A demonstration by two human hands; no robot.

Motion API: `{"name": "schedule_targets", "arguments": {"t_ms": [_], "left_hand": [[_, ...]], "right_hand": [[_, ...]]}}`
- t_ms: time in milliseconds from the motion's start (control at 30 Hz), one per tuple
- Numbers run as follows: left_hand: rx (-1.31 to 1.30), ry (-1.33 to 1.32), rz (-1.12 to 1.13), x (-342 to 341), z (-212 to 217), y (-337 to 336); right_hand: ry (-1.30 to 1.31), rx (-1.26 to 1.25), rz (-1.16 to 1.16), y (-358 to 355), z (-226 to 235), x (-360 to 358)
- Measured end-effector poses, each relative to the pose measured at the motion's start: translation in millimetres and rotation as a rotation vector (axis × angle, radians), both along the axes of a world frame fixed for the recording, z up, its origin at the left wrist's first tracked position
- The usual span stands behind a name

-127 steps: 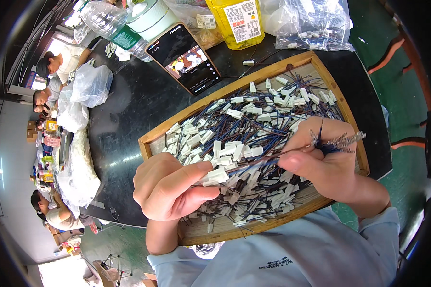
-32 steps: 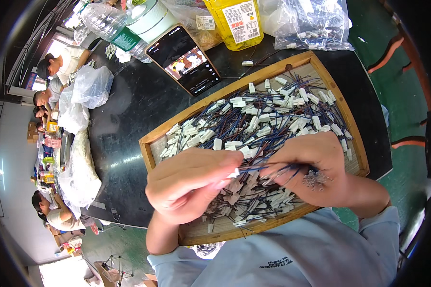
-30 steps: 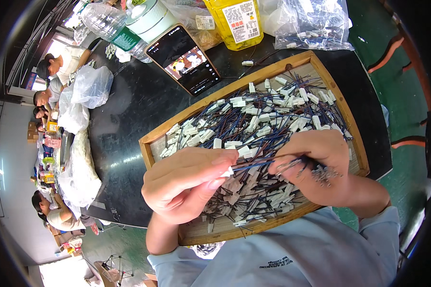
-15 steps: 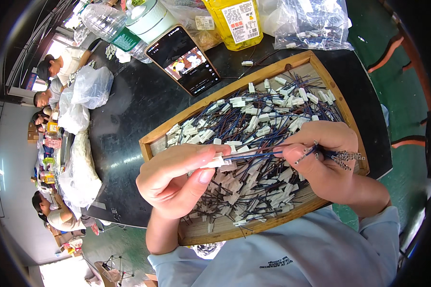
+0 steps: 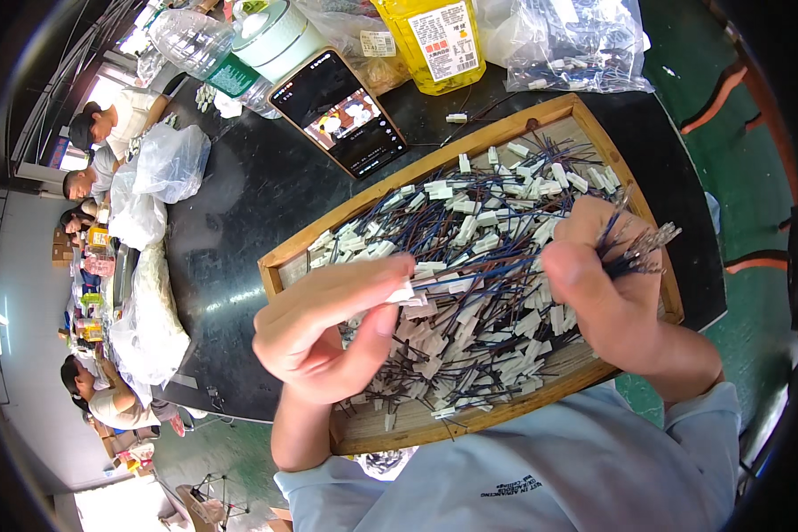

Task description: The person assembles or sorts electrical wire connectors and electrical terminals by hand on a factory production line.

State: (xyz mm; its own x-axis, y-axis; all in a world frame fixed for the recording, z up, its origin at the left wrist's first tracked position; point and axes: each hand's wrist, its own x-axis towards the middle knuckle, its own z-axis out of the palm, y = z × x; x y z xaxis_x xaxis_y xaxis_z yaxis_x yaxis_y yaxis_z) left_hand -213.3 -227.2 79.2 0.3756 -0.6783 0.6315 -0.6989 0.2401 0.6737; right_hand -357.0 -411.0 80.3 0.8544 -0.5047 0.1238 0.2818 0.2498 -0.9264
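Between the thumb and forefinger of my left hand is a white plastic connector. Thin blue and brown wires run from it across to my right hand. That hand is closed round a bundle of wires, whose metal crimp terminals stick out past the fingers on the right. Both hands are above a wooden tray heaped with white connectors on blue and brown wires. Parts of the heap are hidden behind my hands.
On the black table, a phone leans beyond the tray near a plastic bottle and a pale green container. A yellow pouch and a clear bag of connectors stand farther back. Several people sit at the left.
My right hand has shifted slightly up, and its thumb has straightened along the wires. The terminal ends have swung upward. My left hand stays nearly in place on the connector.
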Motion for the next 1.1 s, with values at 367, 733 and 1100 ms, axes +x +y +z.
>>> {"name": "schedule_targets", "arguments": {"t_ms": [367,733,1100], "left_hand": [[-0.042,-0.926,0.095,-61,44,-42],[0.061,-1.089,0.082,-49,44,-33],[0.061,-1.094,0.149,-57,45,-37]], "right_hand": [[0.024,-0.707,0.473,-4,0,-8],[-0.054,-0.747,0.519,3,6,-9],[0.304,0.285,0.673,7,7,-6]]}}
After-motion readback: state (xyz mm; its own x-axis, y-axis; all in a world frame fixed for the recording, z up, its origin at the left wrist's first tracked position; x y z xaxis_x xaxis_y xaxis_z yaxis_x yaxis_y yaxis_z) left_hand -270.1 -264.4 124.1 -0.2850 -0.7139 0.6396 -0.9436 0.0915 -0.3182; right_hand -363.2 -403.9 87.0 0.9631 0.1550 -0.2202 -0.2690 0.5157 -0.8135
